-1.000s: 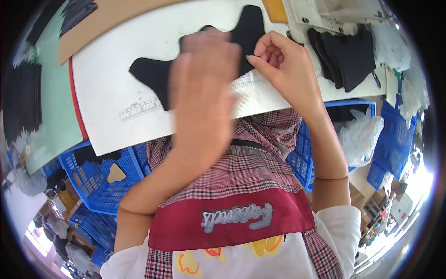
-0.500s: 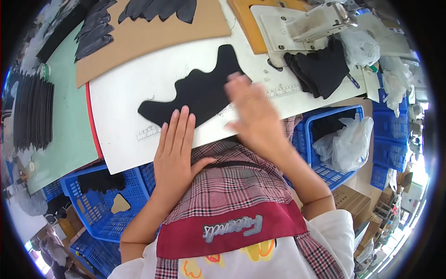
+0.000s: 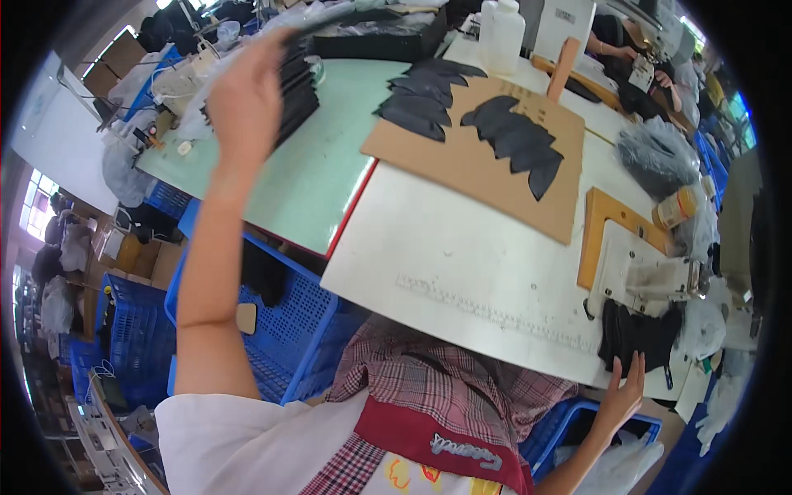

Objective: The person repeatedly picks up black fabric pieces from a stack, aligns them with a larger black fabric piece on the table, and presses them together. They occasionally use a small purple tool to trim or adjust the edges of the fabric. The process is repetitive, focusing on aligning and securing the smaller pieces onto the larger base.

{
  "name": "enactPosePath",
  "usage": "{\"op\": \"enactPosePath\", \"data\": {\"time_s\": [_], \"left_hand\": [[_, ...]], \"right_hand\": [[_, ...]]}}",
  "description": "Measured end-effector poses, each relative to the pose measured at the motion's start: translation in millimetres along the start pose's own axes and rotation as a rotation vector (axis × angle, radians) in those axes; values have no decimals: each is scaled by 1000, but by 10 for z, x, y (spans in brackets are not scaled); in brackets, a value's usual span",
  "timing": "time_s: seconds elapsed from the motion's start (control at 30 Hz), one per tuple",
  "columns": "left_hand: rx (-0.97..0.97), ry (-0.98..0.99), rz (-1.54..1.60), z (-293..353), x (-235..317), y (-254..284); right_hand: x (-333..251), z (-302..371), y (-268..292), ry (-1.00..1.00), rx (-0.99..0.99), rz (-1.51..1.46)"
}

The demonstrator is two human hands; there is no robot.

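Note:
My left hand (image 3: 246, 103) is stretched out to the far left, above an upright row of black cut pieces (image 3: 299, 91) on the green tabletop. A thin dark cut piece (image 3: 355, 20), seen nearly edge-on, runs out from its fingers; motion blurs the grip. My right hand (image 3: 623, 394) lies at the near edge of the white table (image 3: 462, 247), fingers spread. Its fingertips meet a small pile of black cut pieces (image 3: 639, 334) beside the sewing machine (image 3: 656, 276).
Dark leaf-shaped pieces (image 3: 516, 136) lie on a brown cardboard sheet (image 3: 478, 186). Blue baskets (image 3: 289, 330) stand below the table's front edge. White bottles (image 3: 501, 37) and a black box (image 3: 379, 45) are at the back. Another person's hands (image 3: 627, 54) work at the far right.
The black cut piece has left the white table. My left hand has swung far left and up, and my right hand has moved right to the pile. The view has turned left.

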State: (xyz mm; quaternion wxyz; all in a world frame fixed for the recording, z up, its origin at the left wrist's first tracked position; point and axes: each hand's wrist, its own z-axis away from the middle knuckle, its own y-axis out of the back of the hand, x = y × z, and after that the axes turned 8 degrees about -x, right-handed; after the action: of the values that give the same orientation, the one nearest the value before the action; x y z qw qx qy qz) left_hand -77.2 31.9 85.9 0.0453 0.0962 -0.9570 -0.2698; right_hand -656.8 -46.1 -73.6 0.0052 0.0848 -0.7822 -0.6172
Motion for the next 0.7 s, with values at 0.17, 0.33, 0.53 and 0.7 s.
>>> {"op": "enactPosePath", "data": {"time_s": [0.17,0.33,0.53,0.7], "left_hand": [[-279,78,-311,59,-1891,-52],[-380,37,-471,328,-1659,-596],[-152,-105,-682,202,-1292,-389],[-375,-96,110,300,109,-972]], "right_hand": [[-30,-116,33,5,-58,-83],[-174,-165,126,-143,-12,50],[-792,-121,632,195,210,23],[-1680,134,119,570,-88,-189]]}}
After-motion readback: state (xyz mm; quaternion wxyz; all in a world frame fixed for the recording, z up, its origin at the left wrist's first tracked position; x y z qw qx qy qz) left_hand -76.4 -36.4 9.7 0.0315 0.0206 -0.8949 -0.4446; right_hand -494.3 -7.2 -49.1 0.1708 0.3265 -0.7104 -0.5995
